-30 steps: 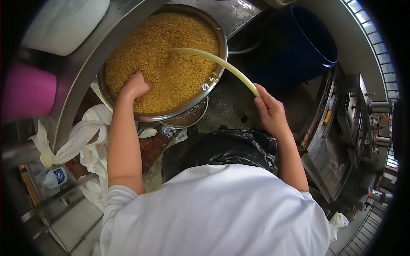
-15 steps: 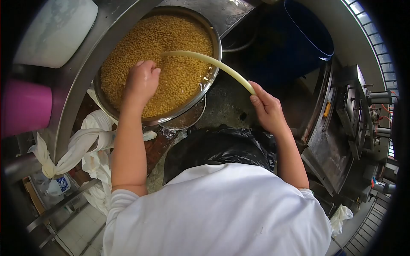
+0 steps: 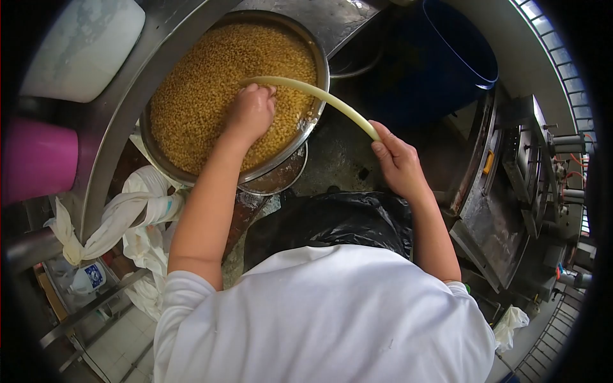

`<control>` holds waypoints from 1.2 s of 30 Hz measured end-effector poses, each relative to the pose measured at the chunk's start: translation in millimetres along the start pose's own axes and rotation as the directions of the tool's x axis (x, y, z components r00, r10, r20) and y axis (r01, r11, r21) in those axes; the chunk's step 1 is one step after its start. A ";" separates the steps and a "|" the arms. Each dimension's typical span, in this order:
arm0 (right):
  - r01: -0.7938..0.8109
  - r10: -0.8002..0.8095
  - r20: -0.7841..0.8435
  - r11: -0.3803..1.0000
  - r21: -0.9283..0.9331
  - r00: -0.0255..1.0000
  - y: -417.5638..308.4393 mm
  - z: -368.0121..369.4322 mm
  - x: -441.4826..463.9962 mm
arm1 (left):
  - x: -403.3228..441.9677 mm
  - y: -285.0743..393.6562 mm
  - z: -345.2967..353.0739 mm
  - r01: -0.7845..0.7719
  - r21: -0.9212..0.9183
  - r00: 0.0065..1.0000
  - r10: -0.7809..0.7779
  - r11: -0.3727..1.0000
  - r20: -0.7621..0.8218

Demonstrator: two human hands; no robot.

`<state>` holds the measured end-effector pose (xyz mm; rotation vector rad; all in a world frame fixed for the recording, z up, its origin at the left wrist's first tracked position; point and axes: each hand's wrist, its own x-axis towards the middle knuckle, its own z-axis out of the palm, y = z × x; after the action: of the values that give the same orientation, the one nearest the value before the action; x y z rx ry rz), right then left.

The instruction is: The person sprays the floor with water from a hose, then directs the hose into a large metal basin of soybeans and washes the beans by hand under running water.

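Observation:
A large round metal basin (image 3: 324, 83) holds yellow soaked beans (image 3: 198, 83) in water. My left hand (image 3: 251, 113) is over the beans inside the basin, just below the hose, its fingers curled together; whether anything is in them is hidden. A pale yellow hose (image 3: 338, 104) arches over the basin's right rim, with its far end down at the beans. My right hand (image 3: 400, 159) grips this hose to the right of the basin, thumb on top.
A pink bucket (image 3: 41, 159) and a whitish container (image 3: 86, 51) stand at the left. Behind on the right is a big blue barrel (image 3: 440, 70). White cloth (image 3: 131, 204) hangs from a rail at the left. Metal machinery (image 3: 498, 223) stands at the right.
My left hand has moved from the basin's lower left, up and to the right across the beans, toward the hose's end. My right hand stays on the hose.

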<state>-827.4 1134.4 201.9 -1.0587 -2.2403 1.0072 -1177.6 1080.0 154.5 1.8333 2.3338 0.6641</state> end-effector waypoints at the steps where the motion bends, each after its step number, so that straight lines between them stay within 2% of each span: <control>1: 0.000 0.000 -0.002 1.000 0.000 1.000 -0.7 -0.2 -0.1 | 1.2 1.0 0.8 0.019 0.041 0.999 -0.020 0.999 0.029; 5: -0.011 0.011 0.002 1.000 -0.011 1.000 -1.6 -0.4 -0.4 | 5.2 -1.5 7.4 0.024 0.056 0.999 -0.027 0.998 0.047; 7: -0.006 0.006 -0.004 1.000 -0.010 1.000 0.2 1.1 -0.7 | 6.0 -9.4 17.3 -0.071 0.028 0.992 0.073 0.997 -0.103; 13: 0.030 -0.030 -0.024 1.000 -0.007 0.999 3.1 3.9 0.0 | 6.8 -8.3 18.8 -0.056 0.066 0.996 0.060 0.996 -0.062; 23: -0.009 0.009 0.000 1.000 -0.016 1.000 0.9 2.8 -0.1 | 8.3 -12.3 24.9 -0.043 0.072 0.997 0.047 0.996 -0.055; 25: -0.011 0.011 0.002 1.000 -0.019 1.000 2.1 1.7 -0.4 | 4.4 -14.1 20.6 -0.058 -0.042 0.996 0.055 0.997 -0.066; 26: 0.001 -0.001 -0.003 1.000 -0.005 1.000 3.5 2.0 -0.6 | 2.4 -15.5 17.3 -0.061 -0.042 0.996 0.058 0.997 -0.067; 27: 0.011 -0.011 -0.008 1.000 0.010 1.000 4.3 2.2 -0.9 | -0.2 -18.1 12.9 0.050 -0.259 0.999 -0.047 0.964 0.018; 28: 0.009 -0.009 -0.011 1.000 0.010 1.000 3.3 1.7 -1.3 | -3.4 -19.4 7.2 0.172 -0.453 0.984 -0.130 0.875 0.124; 29: 0.000 0.000 -0.006 1.000 0.013 1.000 1.2 0.8 -1.3 | -6.7 -21.1 1.2 0.171 -0.452 0.984 -0.128 0.875 0.125; 30: -0.009 0.009 -0.001 1.000 0.016 1.000 -0.2 0.1 -1.2 | -10.3 -22.9 -5.0 0.359 -0.673 0.933 -0.255 0.647 0.253; 31: -0.009 0.009 -0.002 1.000 0.017 1.000 -0.6 -0.2 -1.3 | -14.5 -21.7 -11.8 0.507 -0.795 0.853 -0.325 0.332 0.409; 32: -0.017 0.016 0.005 1.000 0.013 1.000 -1.0 -0.3 -1.3 | -20.3 -16.1 -21.7 0.492 -0.845 0.845 -0.347 0.209 0.406; 33: -0.023 0.023 0.012 1.000 0.009 1.000 -1.5 -0.2 -1.0 | -23.9 -15.9 -26.6 0.491 -0.846 0.846 -0.348 0.210 0.405; 35: -0.017 0.017 0.016 1.000 0.004 1.000 -3.4 -0.1 -0.3 | -31.6 -20.3 -35.0 0.436 -0.896 0.851 -0.284 -0.088 0.442; 36: -0.014 0.014 0.018 1.000 -0.002 1.000 -4.1 -0.1 0.4 | -35.4 -21.4 -37.3 0.432 -0.897 0.852 -0.286 -0.088 0.438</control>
<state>-829.4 1132.9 205.2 -1.0712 -2.2518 1.0249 -1199.9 1032.5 173.0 0.4218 1.2420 1.4895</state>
